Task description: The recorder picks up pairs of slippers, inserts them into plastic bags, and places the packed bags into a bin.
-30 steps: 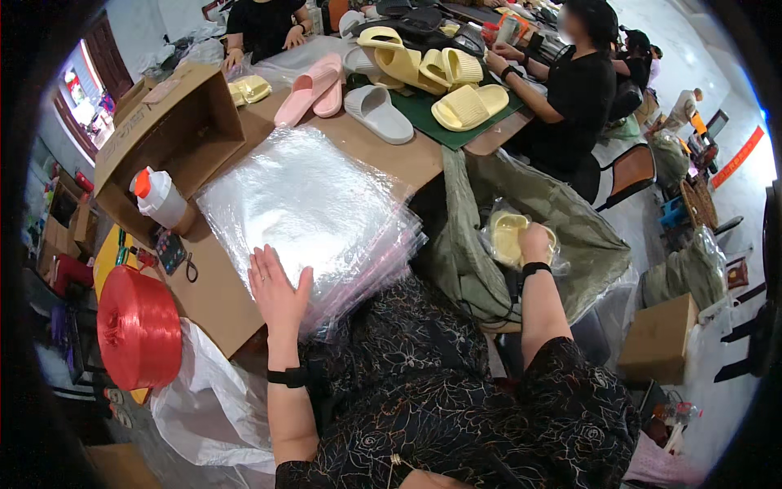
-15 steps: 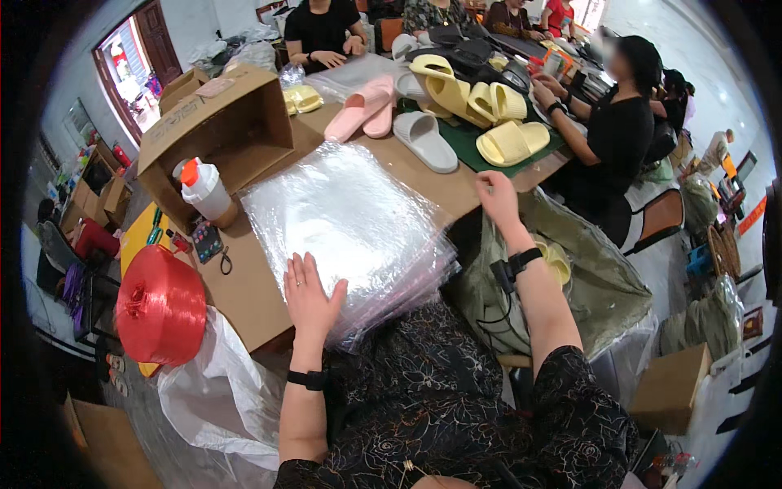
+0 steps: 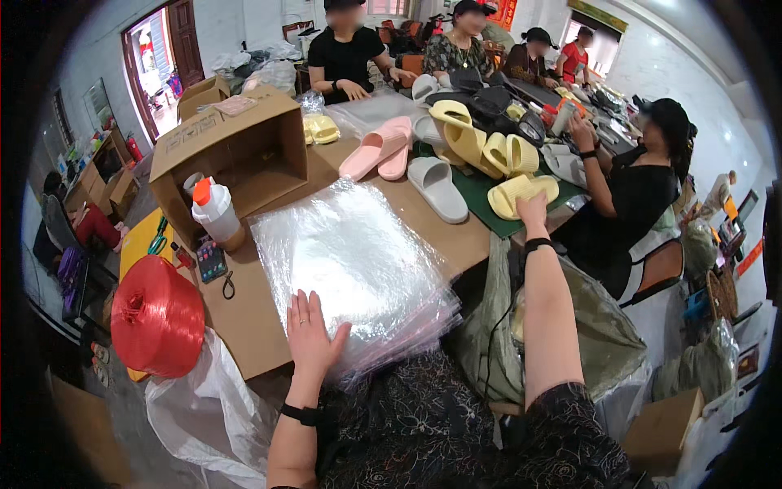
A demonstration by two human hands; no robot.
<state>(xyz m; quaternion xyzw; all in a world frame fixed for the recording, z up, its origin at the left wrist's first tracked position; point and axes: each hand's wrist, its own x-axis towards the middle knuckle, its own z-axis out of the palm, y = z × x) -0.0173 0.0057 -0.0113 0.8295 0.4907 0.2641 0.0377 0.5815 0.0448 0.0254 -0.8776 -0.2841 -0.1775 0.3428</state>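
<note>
Left hand [image 3: 309, 336]: grip open, flat on the stack of clear plastic bags [image 3: 358, 269].
Right hand [image 3: 533, 210]: touching a yellow slipper [image 3: 513, 194]; grip unclear.
Cardboard box [image 3: 236, 151]: on its side, white shaker bottle [image 3: 215, 213] at its mouth.
Bench [image 3: 244, 318]: cardboard-covered.

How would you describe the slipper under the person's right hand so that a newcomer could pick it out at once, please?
Start at the brown table and find the dark green mat near its right edge. The right hand rests there on a pale yellow slipper. Unlike the grey slipper and pink slippers nearby, it lies nearest the table's right edge.
</note>
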